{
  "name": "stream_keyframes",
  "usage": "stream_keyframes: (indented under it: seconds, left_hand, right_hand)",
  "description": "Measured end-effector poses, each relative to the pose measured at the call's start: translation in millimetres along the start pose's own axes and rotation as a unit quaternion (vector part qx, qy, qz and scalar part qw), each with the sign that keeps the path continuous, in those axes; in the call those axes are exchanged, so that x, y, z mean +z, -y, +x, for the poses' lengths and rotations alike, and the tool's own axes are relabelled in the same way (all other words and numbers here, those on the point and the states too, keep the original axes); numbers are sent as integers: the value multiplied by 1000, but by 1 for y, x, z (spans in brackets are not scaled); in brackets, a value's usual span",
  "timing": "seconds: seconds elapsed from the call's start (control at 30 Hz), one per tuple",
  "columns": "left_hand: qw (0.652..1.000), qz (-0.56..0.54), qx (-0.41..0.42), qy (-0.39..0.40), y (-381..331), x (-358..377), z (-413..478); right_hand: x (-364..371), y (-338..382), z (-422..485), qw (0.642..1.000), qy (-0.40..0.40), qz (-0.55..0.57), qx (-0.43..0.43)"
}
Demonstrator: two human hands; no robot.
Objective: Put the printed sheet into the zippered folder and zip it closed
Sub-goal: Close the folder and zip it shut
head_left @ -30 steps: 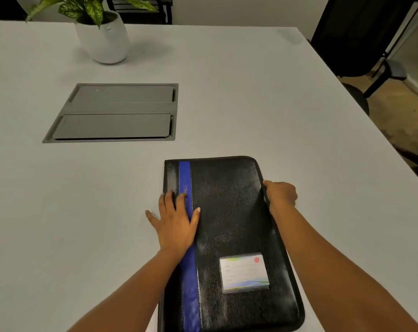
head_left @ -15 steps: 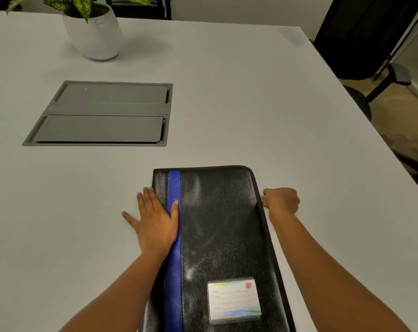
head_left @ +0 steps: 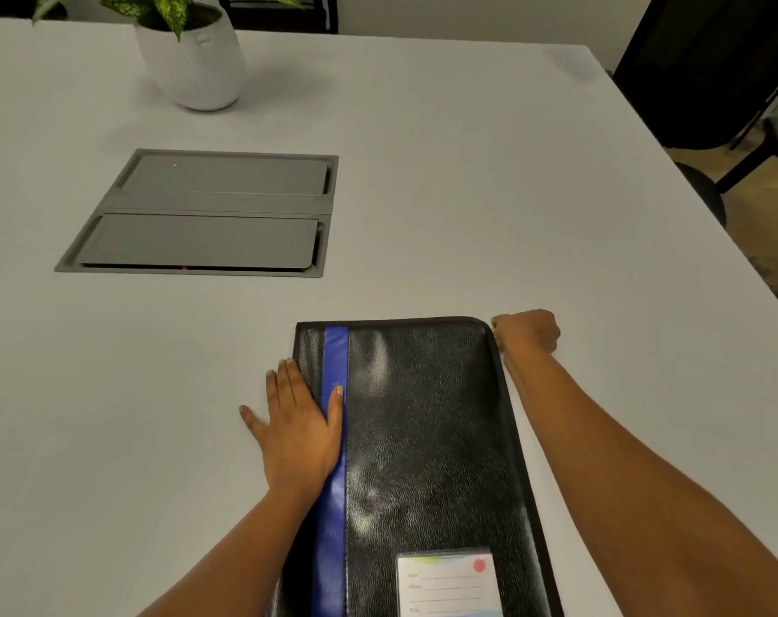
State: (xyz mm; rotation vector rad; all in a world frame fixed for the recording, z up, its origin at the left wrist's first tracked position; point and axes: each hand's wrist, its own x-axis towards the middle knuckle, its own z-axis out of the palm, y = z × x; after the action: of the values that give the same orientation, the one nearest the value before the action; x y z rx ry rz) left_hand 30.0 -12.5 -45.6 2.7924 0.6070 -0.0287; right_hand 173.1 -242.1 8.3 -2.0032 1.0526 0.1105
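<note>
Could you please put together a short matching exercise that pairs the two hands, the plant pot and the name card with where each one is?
Column one:
1. left hand
2. right hand
3. plant pot
4. name card

Column two:
A. in a clear pocket at the near end of the folder
B. flat across the folder's left edge, thumb on the blue stripe
C. far left part of the table
D. curled on the zipper pull at the folder's far right corner

Pairs: 1-B, 2-D, 3-C, 4-A.
</note>
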Motion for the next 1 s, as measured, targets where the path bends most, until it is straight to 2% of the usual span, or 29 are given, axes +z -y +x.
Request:
stream_keyframes:
  seconds: [0.3, 0.57, 0.77, 1.0]
  left_hand:
    - [1000, 11, 1, -4, 2, 4, 2]
    - [1000, 19, 2, -4, 2, 4, 2]
    - [1000, 24, 0, 0, 1, 4, 1]
    - [1000, 16, 0, 3, 0, 3, 1]
  right_hand:
    - [22, 30, -7, 990, 12, -102, -99]
    - [47, 36, -24, 949, -31, -214, -228]
    - [72, 38, -54, 933, 11, -234, -273]
    - [101, 45, -87, 931, 49, -209, -294]
